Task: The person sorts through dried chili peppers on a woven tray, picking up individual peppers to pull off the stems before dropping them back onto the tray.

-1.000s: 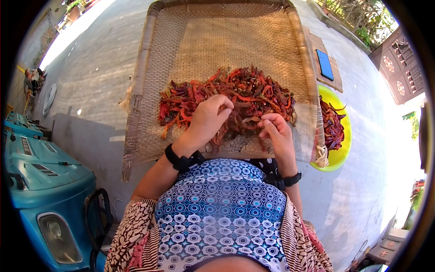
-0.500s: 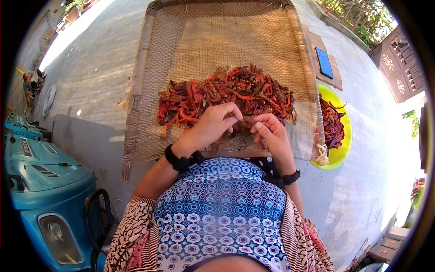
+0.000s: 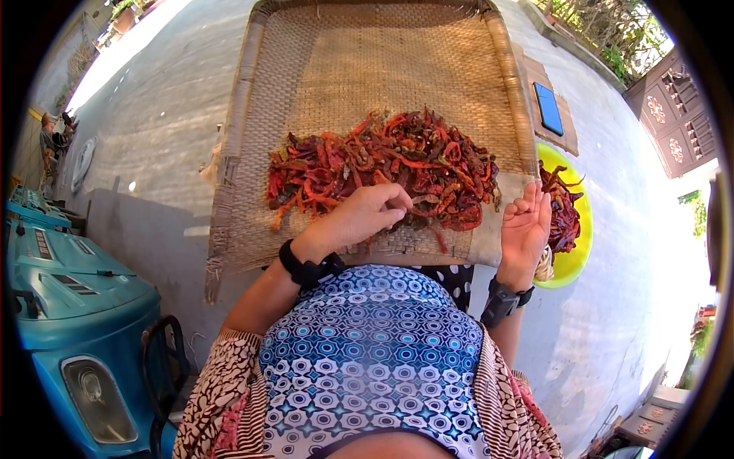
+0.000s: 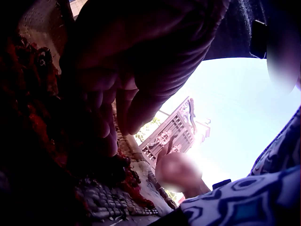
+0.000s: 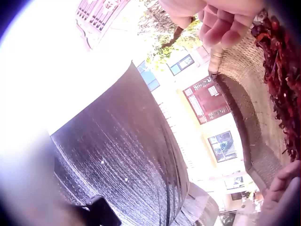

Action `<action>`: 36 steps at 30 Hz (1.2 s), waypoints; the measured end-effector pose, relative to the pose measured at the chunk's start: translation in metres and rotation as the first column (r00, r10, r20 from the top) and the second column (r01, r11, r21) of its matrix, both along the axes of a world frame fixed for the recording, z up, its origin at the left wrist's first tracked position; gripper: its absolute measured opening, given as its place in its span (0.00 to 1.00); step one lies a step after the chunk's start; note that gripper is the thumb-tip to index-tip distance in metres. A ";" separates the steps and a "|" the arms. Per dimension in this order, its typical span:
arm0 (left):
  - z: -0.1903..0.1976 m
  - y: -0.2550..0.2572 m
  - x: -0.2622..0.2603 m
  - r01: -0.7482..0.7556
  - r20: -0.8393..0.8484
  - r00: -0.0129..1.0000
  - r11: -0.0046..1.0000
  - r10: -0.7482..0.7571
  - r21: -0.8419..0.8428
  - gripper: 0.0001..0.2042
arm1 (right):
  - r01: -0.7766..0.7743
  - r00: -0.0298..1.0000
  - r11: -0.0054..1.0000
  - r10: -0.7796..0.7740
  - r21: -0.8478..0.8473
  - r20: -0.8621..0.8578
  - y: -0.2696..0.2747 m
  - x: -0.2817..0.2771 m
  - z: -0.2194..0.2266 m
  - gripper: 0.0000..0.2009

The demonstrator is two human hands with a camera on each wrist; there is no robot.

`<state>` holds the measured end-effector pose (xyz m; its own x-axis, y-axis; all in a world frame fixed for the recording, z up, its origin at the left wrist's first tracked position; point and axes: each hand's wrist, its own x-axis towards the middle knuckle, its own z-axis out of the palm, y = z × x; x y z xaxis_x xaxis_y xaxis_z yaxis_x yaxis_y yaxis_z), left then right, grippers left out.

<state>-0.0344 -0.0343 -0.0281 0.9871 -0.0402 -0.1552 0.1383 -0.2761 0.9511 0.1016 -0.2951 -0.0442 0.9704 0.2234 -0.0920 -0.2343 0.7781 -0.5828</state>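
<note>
A pile of dried red chili peppers [image 3: 336,161] lies on the woven tray [image 3: 390,61] in front of the person. Over the pile's near edge is the left hand [image 3: 359,216], its fingers bent down and its thumb near them. In the dark left wrist view, these fingers [image 4: 109,136] point at the peppers; I cannot tell whether they hold one. The right hand [image 3: 527,226] is raised at the tray's right side, palm up, beside the yellow basin [image 3: 586,229]. The right wrist view shows that hand pinching a narrow, dark chili pepper [image 5: 174,37].
More chili peppers [image 3: 562,214] fill the basin. A blue phone [image 3: 547,109] lies on a flat board beyond it. At the left stands a teal vehicle [image 3: 84,306] with a headlight, and a black metal frame [image 3: 164,352] is close to the person's left arm.
Earlier both hands were together over the pile, handling a chili pepper between them. The right hand has since swung right to the tray's edge and turned palm up; the left stays over the pile.
</note>
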 end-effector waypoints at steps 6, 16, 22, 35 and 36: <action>-0.011 0.000 0.000 0.072 0.024 0.997 0.997 -0.073 0.041 0.08 | -0.063 0.989 0.827 0.126 -0.559 0.073 0.007 -0.007 -0.011 0.11; -0.014 0.001 0.000 0.097 0.030 0.995 0.993 -0.100 0.071 0.09 | 0.495 0.816 -0.168 0.427 -0.852 0.390 0.030 -0.016 -0.019 0.15; -0.016 0.002 0.000 0.101 0.029 0.994 0.993 -0.103 0.069 0.09 | 0.442 0.841 -0.253 0.450 -0.860 0.300 0.031 -0.015 -0.017 0.15; -0.009 0.000 0.000 0.058 0.031 0.998 0.998 -0.059 0.038 0.09 | 0.487 0.778 0.172 0.360 -0.856 0.515 0.035 -0.018 -0.027 0.08; -0.009 -0.001 0.001 0.048 0.043 0.998 0.998 -0.050 0.036 0.08 | 0.427 0.801 0.282 0.323 -0.859 0.504 0.037 -0.021 -0.027 0.08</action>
<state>-0.0339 -0.0351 -0.0369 0.9899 -0.0840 -0.1141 0.0823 -0.3146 0.9457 0.0808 -0.2579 -0.0708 0.9111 0.2933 0.2896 0.3895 -0.3827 -0.8378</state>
